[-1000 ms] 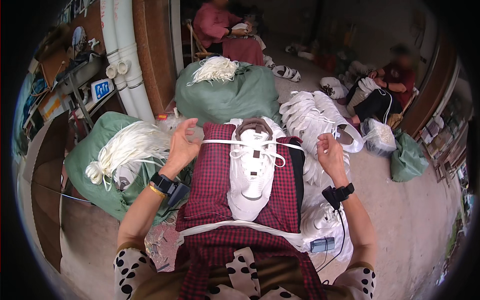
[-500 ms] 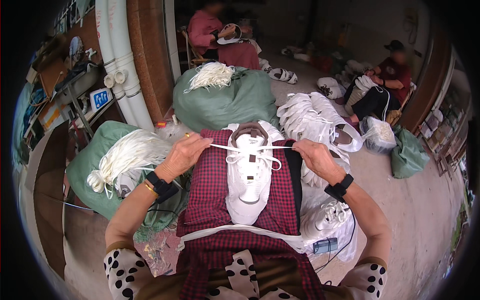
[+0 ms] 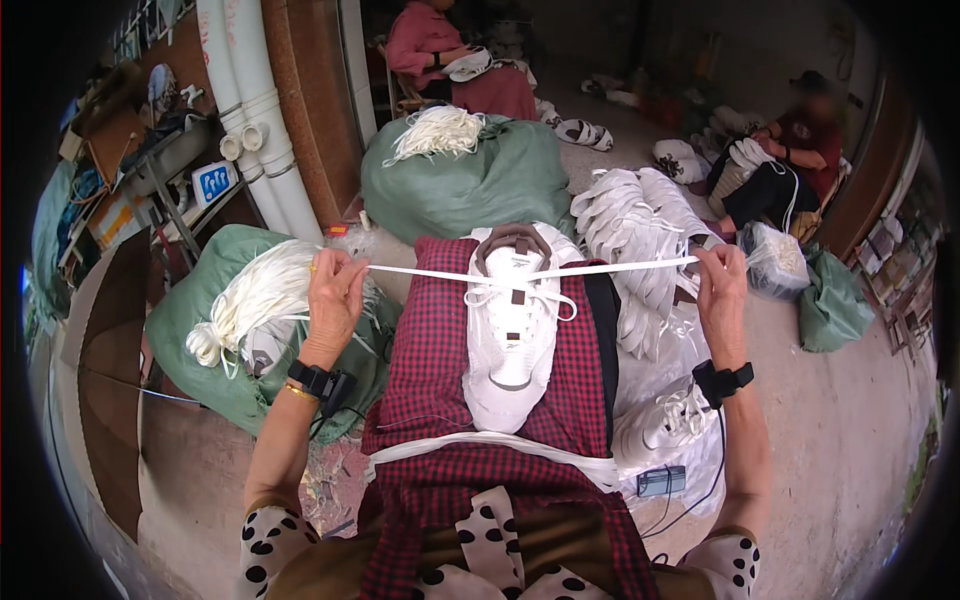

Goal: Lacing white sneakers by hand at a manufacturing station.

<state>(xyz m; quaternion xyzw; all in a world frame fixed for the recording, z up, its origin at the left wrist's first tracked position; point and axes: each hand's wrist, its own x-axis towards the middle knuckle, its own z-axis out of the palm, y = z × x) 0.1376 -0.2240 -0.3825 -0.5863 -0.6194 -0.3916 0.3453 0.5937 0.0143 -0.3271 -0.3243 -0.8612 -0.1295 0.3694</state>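
Sneaker (image 3: 512, 340), white, one, lies toe toward the wearer on a red checked cloth (image 3: 430, 370) over the lap. Two green sacks noted: one (image 3: 470, 190) ahead, one (image 3: 200, 330) at left, each topped with one bundle of white laces (image 3: 262, 295). One heap of white sneakers (image 3: 640, 225) sits ahead right. One lace (image 3: 610, 268), threaded through the sneaker's top eyelets, runs taut between both hands. Left hand (image 3: 332, 298) pinches one lace end with fingers pressed together; right hand (image 3: 720, 285) pinches the other end likewise.
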